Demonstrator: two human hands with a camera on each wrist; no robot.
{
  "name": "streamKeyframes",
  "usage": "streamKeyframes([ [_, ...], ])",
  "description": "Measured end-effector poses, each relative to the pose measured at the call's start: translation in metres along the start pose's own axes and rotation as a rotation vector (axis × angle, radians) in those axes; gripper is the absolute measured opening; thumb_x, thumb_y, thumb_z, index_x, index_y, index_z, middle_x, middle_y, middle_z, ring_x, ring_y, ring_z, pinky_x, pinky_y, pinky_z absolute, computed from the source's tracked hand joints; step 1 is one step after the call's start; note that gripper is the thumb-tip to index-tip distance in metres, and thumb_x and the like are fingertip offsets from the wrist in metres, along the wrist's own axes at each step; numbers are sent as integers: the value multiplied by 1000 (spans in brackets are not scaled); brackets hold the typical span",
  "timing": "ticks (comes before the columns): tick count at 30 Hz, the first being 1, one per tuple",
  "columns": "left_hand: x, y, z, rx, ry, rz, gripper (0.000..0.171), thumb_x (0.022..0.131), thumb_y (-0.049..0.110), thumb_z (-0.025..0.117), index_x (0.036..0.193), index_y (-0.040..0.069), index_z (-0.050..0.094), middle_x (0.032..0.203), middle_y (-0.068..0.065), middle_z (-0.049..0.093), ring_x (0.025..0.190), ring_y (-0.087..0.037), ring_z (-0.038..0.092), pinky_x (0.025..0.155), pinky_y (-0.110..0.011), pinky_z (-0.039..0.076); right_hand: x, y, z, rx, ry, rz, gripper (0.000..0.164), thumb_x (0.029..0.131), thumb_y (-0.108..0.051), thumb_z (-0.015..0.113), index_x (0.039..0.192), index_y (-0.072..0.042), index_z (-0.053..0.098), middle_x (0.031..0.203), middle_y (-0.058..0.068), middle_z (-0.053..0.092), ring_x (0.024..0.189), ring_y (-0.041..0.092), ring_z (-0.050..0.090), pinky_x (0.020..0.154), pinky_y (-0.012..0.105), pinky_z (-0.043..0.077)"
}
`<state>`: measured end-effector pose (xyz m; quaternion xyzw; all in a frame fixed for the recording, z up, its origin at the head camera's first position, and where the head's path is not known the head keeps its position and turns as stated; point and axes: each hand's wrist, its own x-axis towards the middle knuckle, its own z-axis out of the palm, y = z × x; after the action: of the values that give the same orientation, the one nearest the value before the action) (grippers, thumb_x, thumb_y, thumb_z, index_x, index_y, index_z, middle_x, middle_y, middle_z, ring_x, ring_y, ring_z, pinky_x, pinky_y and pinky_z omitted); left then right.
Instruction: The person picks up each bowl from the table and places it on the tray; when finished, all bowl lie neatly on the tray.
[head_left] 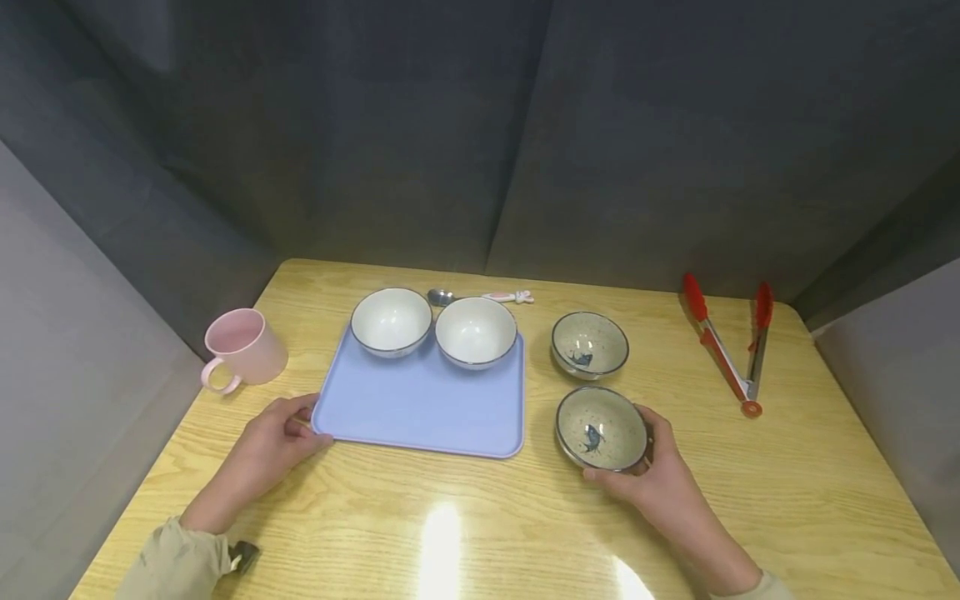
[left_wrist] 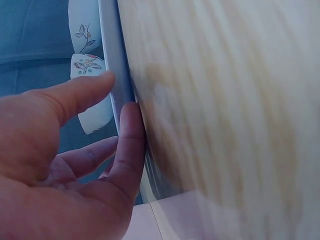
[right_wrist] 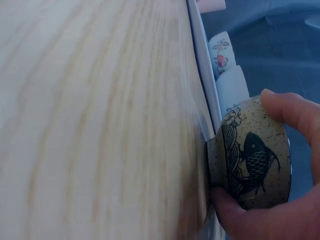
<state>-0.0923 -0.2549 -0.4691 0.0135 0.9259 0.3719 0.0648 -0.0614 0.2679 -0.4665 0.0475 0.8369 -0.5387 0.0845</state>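
The left hand [head_left: 270,450] pinches the near left corner of the blue tray [head_left: 420,408]. The right hand [head_left: 663,483] holds a speckled bowl [head_left: 602,421] by its side, right of the tray, in front of a twin bowl [head_left: 590,337]. It seems best to keep the tray still and the bowl flat. A fish picture [right_wrist: 256,159] shows, but I can read no words.

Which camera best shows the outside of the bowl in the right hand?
Right wrist: the bowl appears large, its outer fish design facing that camera. The head view shows mostly its interior; the left wrist view doesn't show it.
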Motion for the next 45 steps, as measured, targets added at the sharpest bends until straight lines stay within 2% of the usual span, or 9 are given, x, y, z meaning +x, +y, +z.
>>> streamKeyframes([
  [2,0,0,0,2,5,2,73,96,19,90,154,-10,58,127,-22,71,97,-16,72,75,-21,58,0,0,1,17,-1,-4,123,85,-12,99,172,0,13,174,32,28,165,54,33,115,13,41],
  [4,-1,0,1,5,10,4,72,96,18,90,154,-10,58,126,-21,71,97,-16,73,76,-20,58,-1,-1,2,19,-2,-7,122,85,-12,99,172,0,14,174,32,29,165,54,33,117,16,42],
  [9,-1,0,2,1,15,7,71,95,17,91,153,-10,60,125,-21,72,96,-16,73,77,-20,59,-1,-5,4,14,-11,-12,122,85,-14,99,172,0,15,176,30,28,166,55,30,127,43,39],
  [11,-1,0,1,0,15,11,72,95,18,91,153,-10,59,125,-21,71,96,-16,73,76,-21,59,-1,-7,5,22,-16,-12,122,85,-14,99,172,-1,14,176,29,27,167,54,29,128,48,37],
  [19,-1,1,1,0,9,16,72,95,18,91,154,-10,59,126,-22,71,95,-15,73,75,-21,59,1,-11,11,37,-27,-17,123,83,-13,100,173,-3,16,176,27,30,165,48,33,130,49,36],
  [30,2,0,2,-10,11,13,71,95,17,91,153,-9,59,127,-22,72,95,-16,73,76,-21,59,1,-27,14,64,-69,-46,124,82,-13,100,173,-4,16,175,25,30,168,45,27,137,66,23],
  [35,2,0,1,0,7,6,71,95,18,91,154,-8,59,127,-21,72,96,-15,73,76,-21,58,3,-36,20,39,-91,-57,125,82,-15,101,173,-4,16,176,25,31,167,46,29,135,70,26],
  [41,2,-1,-2,8,4,9,73,95,21,91,154,-9,59,126,-21,73,96,-15,72,75,-22,58,6,-43,28,20,-97,-95,123,81,-17,102,172,-4,20,173,23,39,161,41,39,133,69,34],
  [45,1,-1,-1,16,7,7,72,95,20,91,153,-9,59,124,-19,73,96,-15,72,76,-22,57,9,-48,35,29,-118,-95,123,80,-17,103,172,-7,21,173,21,39,163,42,37,134,69,32],
])
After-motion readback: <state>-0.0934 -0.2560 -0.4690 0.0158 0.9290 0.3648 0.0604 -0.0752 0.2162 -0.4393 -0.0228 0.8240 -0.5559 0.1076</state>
